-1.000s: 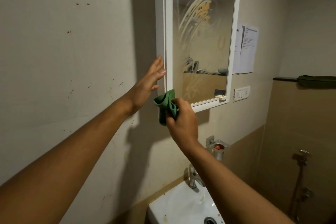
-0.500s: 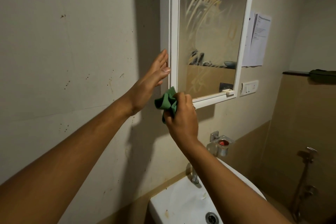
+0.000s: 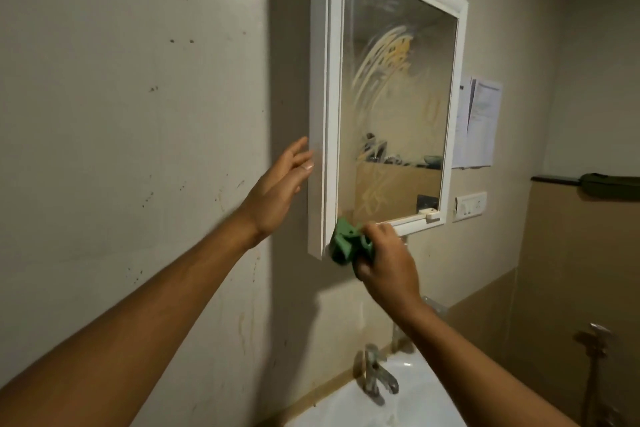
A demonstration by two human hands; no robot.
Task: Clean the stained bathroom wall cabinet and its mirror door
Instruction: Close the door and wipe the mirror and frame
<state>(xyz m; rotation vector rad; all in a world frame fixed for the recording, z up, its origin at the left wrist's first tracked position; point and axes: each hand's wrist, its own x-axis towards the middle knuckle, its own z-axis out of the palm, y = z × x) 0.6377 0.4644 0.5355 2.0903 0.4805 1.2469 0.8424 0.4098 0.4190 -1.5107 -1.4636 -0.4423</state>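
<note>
Still on cabinet (image 3: pixel 317 107) side, left hand (image 3: pixel 277 194) flat, green cloth (image 3: pixel 344 243) nudged rightward

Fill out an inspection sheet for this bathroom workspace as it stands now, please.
Surface: wall dotted with dark specks and drip marks.
Job's things: white cabinet on the wall; mirror door smeared with swirled streaks; green cloth at the door's lower left corner.
Clutter: nothing seen.
Grippers: left hand open, straight fingers at the cabinet's side; right hand grips the cloth.
Cables: nothing seen.
Surroundings: sink and tap below; papers and switch plate right of the cabinet.
</note>
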